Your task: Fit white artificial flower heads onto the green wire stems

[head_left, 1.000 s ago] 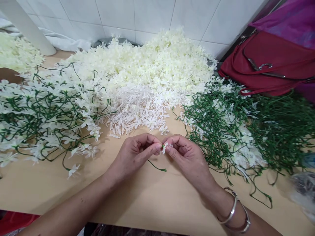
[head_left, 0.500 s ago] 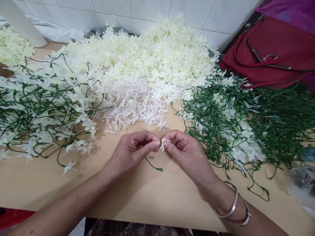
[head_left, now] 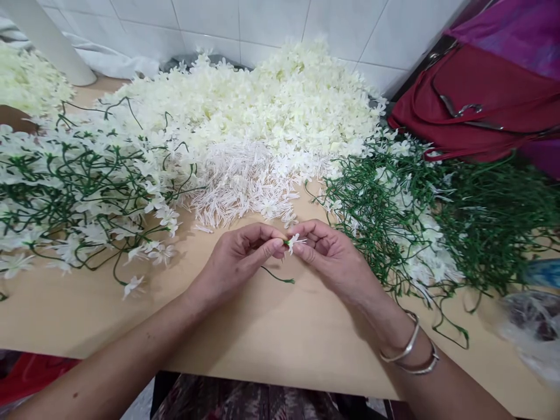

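Note:
Over the middle of the table, my left hand (head_left: 249,252) pinches a thin green stem (head_left: 280,279), whose lower end curves out below the fingers. At the stem's top is a small white artificial flower (head_left: 294,242) with fine white stamens poking out to the right. My right hand (head_left: 326,249) closes thumb and fingers on this flower. Both sets of fingertips almost meet around it, and they partly hide where stem and petals join. A heap of loose white stamens (head_left: 245,186) lies just beyond my hands.
A big pile of cream petals (head_left: 280,105) stands against the tiled wall. Stemmed white flowers (head_left: 79,192) lie at left, green stems (head_left: 367,216) with white flowers at right. A red handbag (head_left: 481,105) sits back right, a clear plastic bag (head_left: 534,326) at the right edge.
The flower now shows more openly between my fingertips, its stamens pointing right. Both hands have stayed close together around it; the view has shifted slightly.

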Demonstrator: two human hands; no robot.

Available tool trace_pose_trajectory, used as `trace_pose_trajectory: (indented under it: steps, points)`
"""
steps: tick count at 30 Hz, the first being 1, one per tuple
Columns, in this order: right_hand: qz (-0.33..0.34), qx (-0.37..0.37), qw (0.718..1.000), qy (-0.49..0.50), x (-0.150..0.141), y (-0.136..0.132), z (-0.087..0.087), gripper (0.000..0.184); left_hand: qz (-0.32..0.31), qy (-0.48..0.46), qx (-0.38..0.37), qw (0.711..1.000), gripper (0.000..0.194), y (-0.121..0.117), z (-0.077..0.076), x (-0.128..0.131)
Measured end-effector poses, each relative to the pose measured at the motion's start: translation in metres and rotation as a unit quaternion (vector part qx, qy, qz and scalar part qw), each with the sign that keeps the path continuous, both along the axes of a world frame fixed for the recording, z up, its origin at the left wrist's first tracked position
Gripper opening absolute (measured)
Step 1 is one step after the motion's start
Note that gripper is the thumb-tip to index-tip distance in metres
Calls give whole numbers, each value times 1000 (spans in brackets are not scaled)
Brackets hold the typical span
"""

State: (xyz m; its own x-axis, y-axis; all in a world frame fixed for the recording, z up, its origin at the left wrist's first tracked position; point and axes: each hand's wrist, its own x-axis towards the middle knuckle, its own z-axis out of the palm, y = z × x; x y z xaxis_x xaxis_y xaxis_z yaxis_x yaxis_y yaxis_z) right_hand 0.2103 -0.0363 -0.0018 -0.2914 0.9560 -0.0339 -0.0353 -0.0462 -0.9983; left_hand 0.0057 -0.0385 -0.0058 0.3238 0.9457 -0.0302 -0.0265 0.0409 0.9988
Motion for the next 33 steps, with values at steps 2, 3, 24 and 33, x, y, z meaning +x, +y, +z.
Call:
trace_pose_trajectory:
  steps: [2,3,24,33]
  points:
    - [-6,1,1000,-3,1,1,0,21,2,-5,-1,1000,15,0,0,0]
    - [-11,2,1000,-3,1,1,-1,21,0,-5,0,1000,14,0,0,1]
    - [-59,0,998,1,-7,-5,-6,9,-12,87,55,995,14,3,-5,1]
    - [-90,11,996,27,-1,2,3,16,73,-24,27,997,16,2,0,2]
